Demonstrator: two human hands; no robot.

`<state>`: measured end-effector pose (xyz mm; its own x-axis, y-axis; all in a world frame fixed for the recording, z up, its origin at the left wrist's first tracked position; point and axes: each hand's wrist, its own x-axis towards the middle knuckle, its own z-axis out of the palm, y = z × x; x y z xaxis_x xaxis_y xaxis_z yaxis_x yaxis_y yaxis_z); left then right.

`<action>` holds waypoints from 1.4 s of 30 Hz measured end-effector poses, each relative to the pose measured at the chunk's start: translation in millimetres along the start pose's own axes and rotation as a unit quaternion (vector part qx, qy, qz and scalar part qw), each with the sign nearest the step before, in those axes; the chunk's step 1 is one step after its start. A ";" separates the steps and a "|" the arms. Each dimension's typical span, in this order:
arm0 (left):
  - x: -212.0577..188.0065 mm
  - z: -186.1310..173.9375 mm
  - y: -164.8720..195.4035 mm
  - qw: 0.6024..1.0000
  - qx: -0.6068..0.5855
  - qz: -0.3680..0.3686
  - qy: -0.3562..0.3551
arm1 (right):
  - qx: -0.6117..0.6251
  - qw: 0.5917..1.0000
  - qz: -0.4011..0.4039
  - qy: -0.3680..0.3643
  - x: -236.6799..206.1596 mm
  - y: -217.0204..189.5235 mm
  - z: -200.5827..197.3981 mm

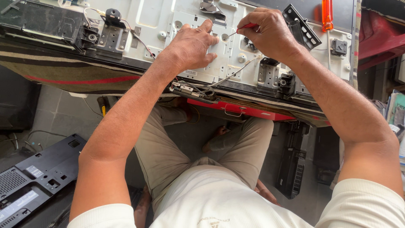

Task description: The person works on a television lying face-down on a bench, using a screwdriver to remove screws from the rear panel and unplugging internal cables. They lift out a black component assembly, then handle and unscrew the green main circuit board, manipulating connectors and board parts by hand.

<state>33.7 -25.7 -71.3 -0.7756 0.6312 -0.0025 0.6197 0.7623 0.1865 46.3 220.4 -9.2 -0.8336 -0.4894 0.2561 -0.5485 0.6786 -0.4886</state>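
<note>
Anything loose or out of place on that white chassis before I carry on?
Loose wires spill over the white metal chassis edge below the left hand. The right hand holds a red-handled tool; an orange screwdriver lies loose nearby.

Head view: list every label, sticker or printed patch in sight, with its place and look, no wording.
Small sticker: on the white metal chassis below the left hand, white rectangle with dark print.
Label: on the black plastic cover on the floor at lower left, small pale rectangle.
Long label: same cover, nearer the bottom corner, pale strip.
Shirt print: person's white shirt, bottom centre, small dark marking.
</note>
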 end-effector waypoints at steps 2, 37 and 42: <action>0.9 -0.2 0.2 1.000 0.003 0.000 0.001 | -0.001 1.000 0.000 -0.001 -0.1 0.5 0.2; -3.5 -5.8 2.8 1.000 -0.009 0.001 -0.012 | -0.107 0.993 -0.026 -0.044 9.5 -19.3 2.0; -2.3 -8.4 1.9 1.000 -0.010 0.022 0.007 | -0.153 0.985 -0.019 -0.079 19.1 -26.6 0.0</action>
<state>35.7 -27.0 -62.7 -0.7500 0.6611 0.0207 0.6502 0.7311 0.2066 44.9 193.0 8.7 -0.8050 -0.5802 0.1236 -0.5929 0.7797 -0.2013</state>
